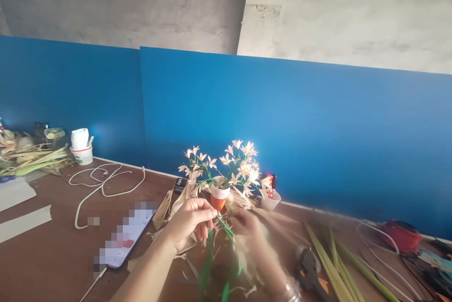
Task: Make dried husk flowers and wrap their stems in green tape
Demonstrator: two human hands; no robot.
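My left hand is closed, with thumb and fingertips pinching a thin green stem. Strips of green tape hang below the fingers. Close by on the right is my right hand, smeared by motion; its fingers are curled near the stem, and what they hold is not clear. Just beyond both hands, an orange and white stack of paper cups holds branching green stems with pale, star-shaped flowers. Husk scraps lie under and around the hands.
A phone and a white cable lie left. On the right are a black glue gun, long green leaves and a red object. A white cup stands behind. A blue panel borders the table.
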